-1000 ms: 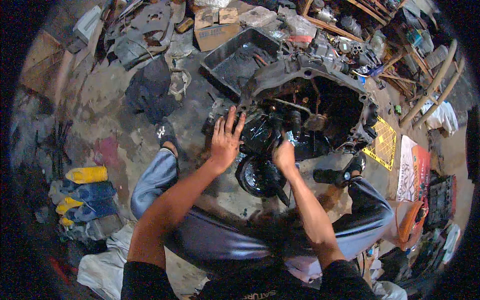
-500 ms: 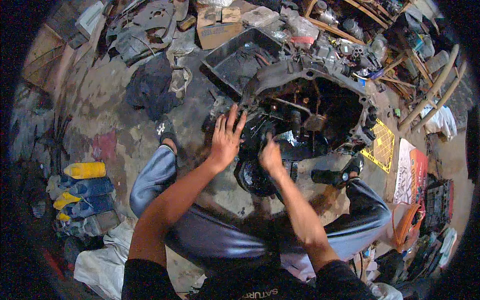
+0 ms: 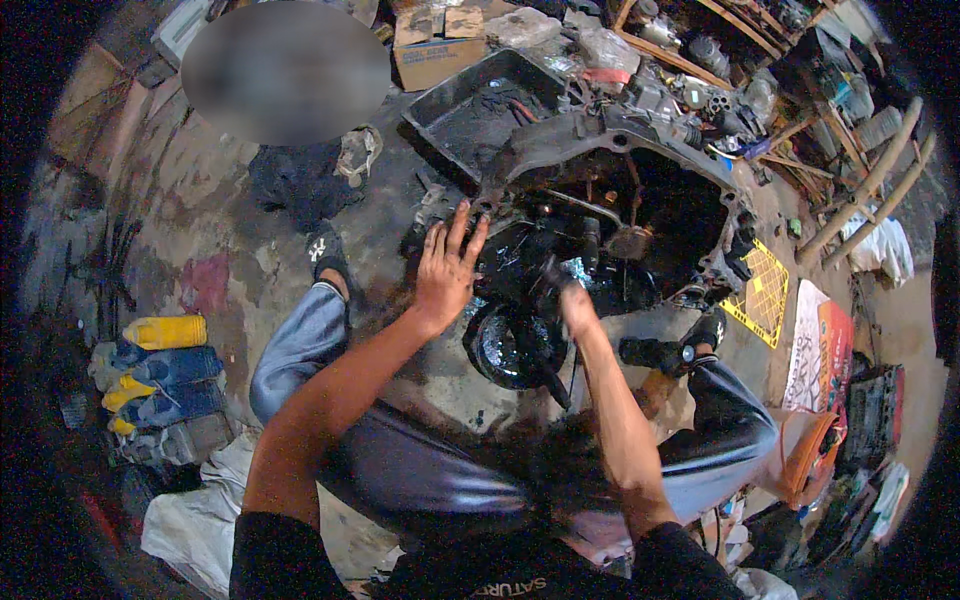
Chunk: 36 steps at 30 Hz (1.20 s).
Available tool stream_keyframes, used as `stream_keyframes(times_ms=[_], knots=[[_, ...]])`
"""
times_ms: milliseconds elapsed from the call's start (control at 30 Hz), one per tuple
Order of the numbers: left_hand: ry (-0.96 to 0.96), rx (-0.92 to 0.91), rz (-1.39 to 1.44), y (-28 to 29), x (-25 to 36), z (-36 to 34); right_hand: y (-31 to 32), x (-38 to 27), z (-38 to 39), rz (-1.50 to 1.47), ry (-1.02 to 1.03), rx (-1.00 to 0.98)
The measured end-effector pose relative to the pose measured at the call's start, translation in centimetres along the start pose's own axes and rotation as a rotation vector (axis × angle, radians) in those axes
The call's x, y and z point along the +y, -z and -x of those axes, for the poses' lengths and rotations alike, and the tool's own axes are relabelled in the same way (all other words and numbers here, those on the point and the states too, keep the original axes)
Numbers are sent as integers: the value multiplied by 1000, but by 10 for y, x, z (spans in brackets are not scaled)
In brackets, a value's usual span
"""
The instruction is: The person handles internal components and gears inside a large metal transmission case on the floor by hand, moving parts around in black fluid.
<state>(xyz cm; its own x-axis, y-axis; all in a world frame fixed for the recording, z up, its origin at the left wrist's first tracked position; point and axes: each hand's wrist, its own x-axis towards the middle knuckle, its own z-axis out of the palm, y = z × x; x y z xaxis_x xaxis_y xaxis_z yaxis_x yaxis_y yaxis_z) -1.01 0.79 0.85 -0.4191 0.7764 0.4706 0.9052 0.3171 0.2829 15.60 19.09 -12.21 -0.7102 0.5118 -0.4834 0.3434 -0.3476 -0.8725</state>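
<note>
Movement in the head view sits with the right hand [image 3: 577,308]: it has just swung rightward, over the near edge of the dark metal housing [image 3: 565,148], which stands on the floor [image 3: 390,190] in front of the person's legs. Its fingers are curled and blurred at a dark object [image 3: 553,270]; whether they grip it, I cannot tell. The left hand [image 3: 447,280] lies with fingers spread wide, holding nothing visible, fingertips at the housing's left edge. I judge that work inside the housing's near left corner is under way, the left hand perhaps steadying it.

Half a second earlier, the right hand was further left, nearer its partner, and its forearm crossed the right rim of the round dark bowl [image 3: 476,352]. Now the bowl's dark bar [image 3: 548,385] shows more plainly. Left hand, housing and black tray [image 3: 462,120], beyond the housing's far left corner, appear unchanged.
</note>
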Motion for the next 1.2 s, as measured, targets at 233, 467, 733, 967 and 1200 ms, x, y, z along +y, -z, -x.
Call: stream_keyframes(times_ms=[233, 467, 733, 967, 1200], knots=[[10, 19, -68, 0, -5, 8, -62, -39, 47, -404, -234, 1], [53, -20, -76, -4, -11, 14, -77, -29, 53, -647, -352, -8], [58, -13, -97, -5, -4, 8, -49, -8, 22, -793, -336, -87], [33, -41, -89, -4, -8, 8, -74, -43, 64, 791, 194, -108], [50, -24, -103, -3, -4, 6, -134, -66, 88, 967, 129, 194]])
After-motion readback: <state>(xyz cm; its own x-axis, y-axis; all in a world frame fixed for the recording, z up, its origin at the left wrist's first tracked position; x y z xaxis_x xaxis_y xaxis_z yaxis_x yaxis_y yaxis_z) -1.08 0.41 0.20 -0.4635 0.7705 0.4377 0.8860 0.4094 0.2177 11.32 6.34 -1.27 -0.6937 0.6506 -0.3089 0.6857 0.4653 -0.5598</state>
